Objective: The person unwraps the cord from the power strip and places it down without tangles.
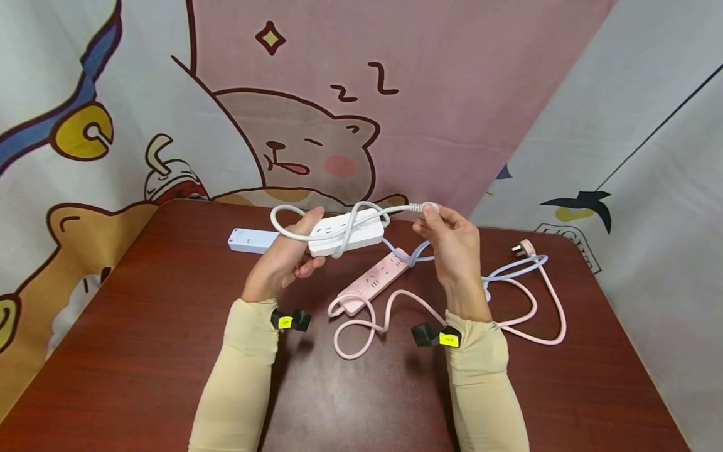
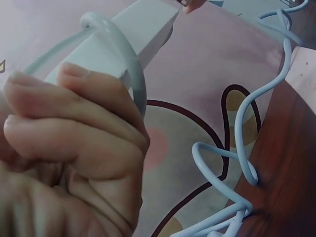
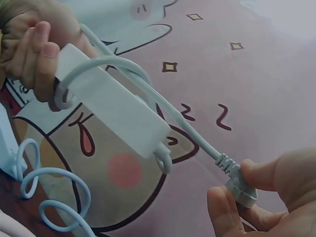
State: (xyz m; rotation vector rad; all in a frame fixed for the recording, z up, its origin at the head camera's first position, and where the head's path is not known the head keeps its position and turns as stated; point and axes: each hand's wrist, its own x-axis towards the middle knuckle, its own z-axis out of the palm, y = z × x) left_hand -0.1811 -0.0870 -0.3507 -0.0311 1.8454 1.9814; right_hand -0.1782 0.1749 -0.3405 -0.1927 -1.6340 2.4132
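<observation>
A white power strip [image 1: 369,233] is held up above the table, its own white cord [image 3: 170,114] looped around its body. My left hand [image 1: 285,257] grips the strip's left end, thumb on top and fingers beneath. Curled fingers [image 2: 74,118] show on its underside in the left wrist view. Out to the right, my right hand [image 1: 456,251] pinches the cord's white plug [image 3: 241,186] between thumb and fingers. From the plug the cord runs back to the loops on the strip.
On the brown table [image 1: 141,351] below lies a pink power strip [image 1: 375,282] with a curling pink cord [image 1: 390,314] and pink plug [image 1: 527,248]. Behind my left hand is a light blue power strip [image 1: 248,240]; its blue cord [image 1: 514,271] crosses rightward. A cartoon-printed curtain [image 1: 452,94] hangs behind.
</observation>
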